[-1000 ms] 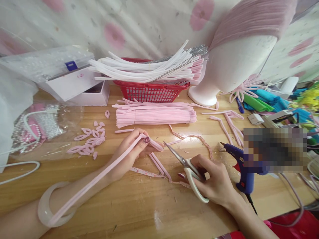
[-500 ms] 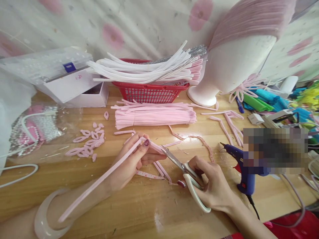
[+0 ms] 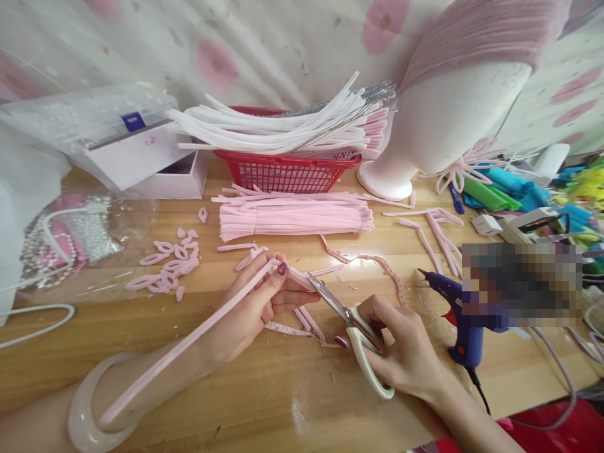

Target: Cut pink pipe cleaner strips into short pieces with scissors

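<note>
My left hand (image 3: 262,286) pinches a pink pipe cleaner (image 3: 189,341) between thumb and fingers. One long end of it runs back over my wrist to the white bangle; the bent end points right. My right hand (image 3: 394,346) grips scissors (image 3: 333,297) with pale handles. Their blade tips meet the pink piece just right of my left fingertips; whether the blades are fully closed on it I cannot tell. Beneath my hands lie more pink strips (image 3: 306,318) and a tape measure (image 3: 287,328). Small pink loops (image 3: 174,264) are piled to the left.
A tied bundle of pink pipe cleaners (image 3: 297,217) lies ahead, before a red basket (image 3: 287,175) heaped with white ones. A blue glue gun (image 3: 465,340) stands at right with its cord. Behind are a white mannequin head (image 3: 453,126) and, at left, a white box (image 3: 174,184).
The view has shifted slightly. My left hand sits a little further right in the picture, still pinching the pipe cleaner. The scissors' handles have drawn slightly closer together.
</note>
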The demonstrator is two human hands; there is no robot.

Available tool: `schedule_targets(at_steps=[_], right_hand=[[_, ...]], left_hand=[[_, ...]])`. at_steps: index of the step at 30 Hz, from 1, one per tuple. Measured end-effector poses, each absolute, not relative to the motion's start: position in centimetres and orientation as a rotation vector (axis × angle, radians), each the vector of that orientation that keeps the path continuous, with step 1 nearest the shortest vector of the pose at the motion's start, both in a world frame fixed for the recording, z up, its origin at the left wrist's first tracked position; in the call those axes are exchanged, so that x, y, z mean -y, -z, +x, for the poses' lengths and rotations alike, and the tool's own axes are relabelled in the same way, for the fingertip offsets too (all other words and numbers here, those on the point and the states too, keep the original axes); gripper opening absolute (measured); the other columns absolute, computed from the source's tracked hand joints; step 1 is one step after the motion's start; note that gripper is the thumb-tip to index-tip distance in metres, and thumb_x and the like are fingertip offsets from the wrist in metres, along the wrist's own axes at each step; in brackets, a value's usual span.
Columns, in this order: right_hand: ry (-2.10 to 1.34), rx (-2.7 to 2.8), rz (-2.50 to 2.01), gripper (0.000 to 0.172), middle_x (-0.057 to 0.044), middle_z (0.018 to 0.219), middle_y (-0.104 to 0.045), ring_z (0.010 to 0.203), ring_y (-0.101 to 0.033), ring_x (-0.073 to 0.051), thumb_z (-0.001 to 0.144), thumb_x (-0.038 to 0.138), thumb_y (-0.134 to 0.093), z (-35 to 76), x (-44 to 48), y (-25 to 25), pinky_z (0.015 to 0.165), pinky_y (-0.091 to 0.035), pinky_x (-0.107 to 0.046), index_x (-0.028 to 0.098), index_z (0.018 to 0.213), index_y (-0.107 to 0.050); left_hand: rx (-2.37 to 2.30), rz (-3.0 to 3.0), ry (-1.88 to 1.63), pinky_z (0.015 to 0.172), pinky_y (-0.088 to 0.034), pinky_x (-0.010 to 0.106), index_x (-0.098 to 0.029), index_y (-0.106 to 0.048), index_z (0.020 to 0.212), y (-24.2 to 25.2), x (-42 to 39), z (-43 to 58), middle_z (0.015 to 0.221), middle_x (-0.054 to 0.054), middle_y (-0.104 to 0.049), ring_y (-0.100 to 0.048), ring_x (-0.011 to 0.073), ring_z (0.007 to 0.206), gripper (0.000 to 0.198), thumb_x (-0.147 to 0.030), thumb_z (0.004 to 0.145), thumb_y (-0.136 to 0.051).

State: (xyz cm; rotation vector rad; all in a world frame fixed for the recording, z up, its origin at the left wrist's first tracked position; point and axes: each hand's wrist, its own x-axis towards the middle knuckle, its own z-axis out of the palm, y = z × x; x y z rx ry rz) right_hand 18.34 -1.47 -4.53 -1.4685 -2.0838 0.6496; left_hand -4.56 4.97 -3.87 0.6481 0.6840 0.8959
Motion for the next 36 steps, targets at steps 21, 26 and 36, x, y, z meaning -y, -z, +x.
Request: schedule_targets(at_steps=[21, 26, 36], right_hand=[[-0.386, 2.184, -1.421, 0.024, 0.009, 0.055, -0.037, 0.046, -0.030, -0.008, 0.075, 0.022, -0.066, 18.7, 1.1, 4.1, 0.045, -0.027, -0.021, 0.022, 0.074, -0.042], [-0.270, 2.250, -1.402, 0.021, 0.009, 0.053, -0.038, 0.044, -0.032, -0.007, 0.075, 0.021, -0.064, 18.8, 1.1, 4.1, 0.044, -0.026, -0.020, 0.021, 0.074, -0.043], [-0.190, 2.279, -1.402, 0.016, 0.009, 0.052, -0.041, 0.043, -0.034, -0.007, 0.075, 0.019, -0.061, 18.7, 1.0, 3.7, 0.044, -0.028, -0.020, 0.021, 0.073, -0.045]], left_hand=[[-0.681, 0.990, -0.942, 0.093, -0.052, 0.040, -0.020, -0.055, 0.085, 5.1, -5.6, -5.6, 0.084, 0.001, -0.069, -0.070, 0.0225, 0.097, 0.015, -0.033, 0.089, -0.062], [-0.643, 1.068, -0.935, 0.091, -0.053, 0.038, -0.021, -0.056, 0.087, 5.2, -5.6, -5.8, 0.088, 0.001, -0.067, -0.070, 0.0213, 0.097, 0.011, -0.030, 0.091, -0.059], [-0.652, 1.112, -0.922, 0.088, -0.054, 0.037, -0.020, -0.057, 0.088, 5.2, -5.7, -5.8, 0.094, 0.005, -0.071, -0.070, 0.0228, 0.097, 0.011, -0.031, 0.091, -0.058]])
